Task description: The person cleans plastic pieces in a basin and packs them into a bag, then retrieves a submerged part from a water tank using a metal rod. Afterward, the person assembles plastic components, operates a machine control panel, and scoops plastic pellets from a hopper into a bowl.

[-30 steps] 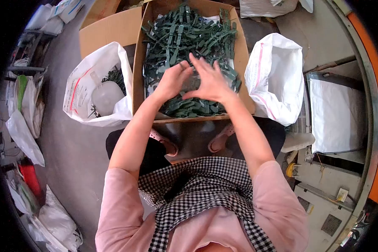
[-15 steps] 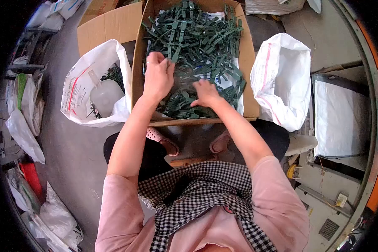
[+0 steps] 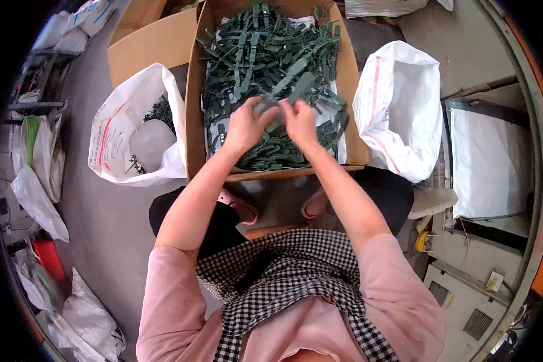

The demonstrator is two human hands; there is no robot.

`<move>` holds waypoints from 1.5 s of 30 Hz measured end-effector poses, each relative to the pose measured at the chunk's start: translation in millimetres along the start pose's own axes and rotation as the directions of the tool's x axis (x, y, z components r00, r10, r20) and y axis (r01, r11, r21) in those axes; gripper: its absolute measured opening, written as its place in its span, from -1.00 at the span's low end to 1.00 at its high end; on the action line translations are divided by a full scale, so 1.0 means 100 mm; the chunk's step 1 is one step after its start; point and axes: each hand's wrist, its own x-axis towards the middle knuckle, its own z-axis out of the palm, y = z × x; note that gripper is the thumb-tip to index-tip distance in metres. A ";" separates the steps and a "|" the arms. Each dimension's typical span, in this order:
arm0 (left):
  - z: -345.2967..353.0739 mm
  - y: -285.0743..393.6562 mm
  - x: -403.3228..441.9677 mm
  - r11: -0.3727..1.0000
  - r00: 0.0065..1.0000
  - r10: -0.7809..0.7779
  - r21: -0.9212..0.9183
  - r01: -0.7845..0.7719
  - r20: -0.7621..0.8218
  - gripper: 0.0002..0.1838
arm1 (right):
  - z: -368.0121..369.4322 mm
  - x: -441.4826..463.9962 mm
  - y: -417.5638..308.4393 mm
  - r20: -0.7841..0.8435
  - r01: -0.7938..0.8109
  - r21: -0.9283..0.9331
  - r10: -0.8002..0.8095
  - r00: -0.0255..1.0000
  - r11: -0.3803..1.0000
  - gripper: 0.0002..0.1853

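Observation:
A cardboard box point(image 3: 194, 90) in front of me holds many dark green plastic pieces point(image 3: 283, 45), some joined in strips. Over its near half, my left hand point(image 3: 247, 125) and my right hand point(image 3: 300, 122) are close together, fingers pinched. Between them is a green plastic strip point(image 3: 291, 78), blurred by motion, its broad ends pointing up and away to the right. Both hands appear closed on it. Their fingertips partly hide the near end of the strip.
Left of the box stands an open white sack point(image 3: 110, 136) with a translucent scoop point(image 3: 152, 143) and small dark pieces inside. Another open white sack point(image 3: 372, 102) stands at the right. A cardboard flap point(image 3: 154, 48) sticks out at the upper left.
My hands were apart, the right one spread low over the pieces. Now they have come together, with a green strip raised between them. The view has shifted slightly.

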 end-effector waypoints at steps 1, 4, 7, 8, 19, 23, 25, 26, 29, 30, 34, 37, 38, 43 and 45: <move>0.11 -0.10 0.02 0.991 0.996 0.053 -0.118 -0.063 -0.078 -0.60 | 0.02 -0.06 -0.04 0.091 -0.090 0.161 0.076 0.993 0.983 -0.72; 0.14 -0.21 0.09 0.984 0.967 0.179 0.013 -0.179 -0.182 -0.73 | 0.01 -0.25 -0.30 -0.216 0.163 0.057 -0.147 0.965 0.985 -0.38; -0.09 -0.12 0.08 0.956 0.964 0.259 0.159 -0.248 -0.057 -0.78 | -0.32 -0.26 -0.72 -0.138 0.461 -0.537 -0.613 0.778 0.706 0.02; -0.15 -0.07 0.07 0.960 0.960 0.270 0.057 -0.275 0.080 -0.77 | -0.41 -0.25 -0.79 0.230 0.573 -0.673 -0.604 0.764 0.468 0.19; -0.27 -0.26 0.23 0.612 0.906 0.028 -0.724 0.319 0.423 -0.75 | 0.11 -0.02 0.07 0.557 0.142 -0.238 0.015 0.830 0.961 -0.36; -0.12 -0.38 0.11 0.866 0.973 0.228 0.449 -0.220 0.037 -0.75 | -0.05 -0.02 0.17 0.494 0.404 -0.775 0.067 0.867 0.486 -0.32; -0.14 -0.44 0.19 0.907 0.970 0.242 0.360 -0.219 -0.019 -0.74 | -0.26 0.02 0.31 0.427 0.365 -0.885 0.192 0.884 0.288 -0.42; -0.18 -0.44 0.24 0.932 0.960 0.268 0.273 -0.238 -0.079 -0.73 | -0.41 0.13 0.29 0.353 0.280 -0.926 0.320 0.879 0.252 -0.51; -0.26 -0.30 0.26 0.990 0.983 0.114 0.104 -0.099 -0.144 -0.66 | -0.60 0.32 1.16 0.311 0.245 -0.932 0.242 0.919 0.268 -0.71; -0.26 -0.26 0.28 0.997 0.986 -0.048 -0.062 0.039 -0.157 -0.58 | -0.62 0.35 1.21 0.288 0.183 -0.919 0.279 0.916 0.349 -0.75; -0.18 -0.11 0.25 0.986 0.992 -0.118 -0.108 0.123 0.052 -0.58 | -0.64 0.35 0.66 0.370 0.273 -0.777 0.061 0.927 0.567 -0.78; 0.00 -0.10 0.11 0.994 0.983 0.072 -0.098 -0.056 0.170 -0.75 | -0.51 0.24 0.23 0.338 0.463 -0.526 -0.324 0.884 0.714 -0.86; 0.12 -0.21 0.09 0.980 0.968 0.198 -0.031 -0.195 0.152 -0.75 | -0.43 0.16 0.06 0.302 0.481 -0.453 -0.379 0.875 0.750 -0.86; 0.20 -0.13 0.02 0.994 0.958 0.108 -0.054 -0.097 0.264 -0.73 | -0.16 -0.22 -0.50 0.049 0.302 -0.259 -0.299 0.953 0.918 -0.82; 0.30 -0.36 0.07 0.983 0.951 0.130 -0.165 -0.085 0.280 -0.76 | -0.18 -0.25 -0.54 0.051 0.199 -0.219 -0.192 0.980 0.955 -0.80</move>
